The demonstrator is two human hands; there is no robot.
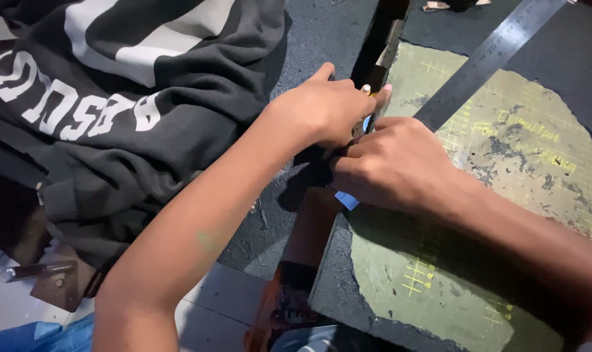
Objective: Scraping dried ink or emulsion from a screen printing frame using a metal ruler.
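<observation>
Both hands meet at the inner edge of a worn green cutting mat (439,287), which lies on a dark work surface (322,39). Nearest, the right hand (394,166) rests knuckles up on that edge, its fingers curled shut over a small blue piece (348,200), of which only a corner shows below the palm; what the piece is cannot be told. Just beyond and touching it, the left hand (322,107) reaches in from the lower left with its fingers bent around a slim pale-tipped object (366,88) at the fingertips; a bit of blue shows between the two hands there. Past the hands, a steel ruler (485,62) lies slanted across the mat's far corner toward the surface's far edge. A black sweatshirt with white lettering (113,98) is heaped on the left side of the surface, well apart from the mat. At the near left edge, off the surface, sits a brown metal bracket (58,283).
</observation>
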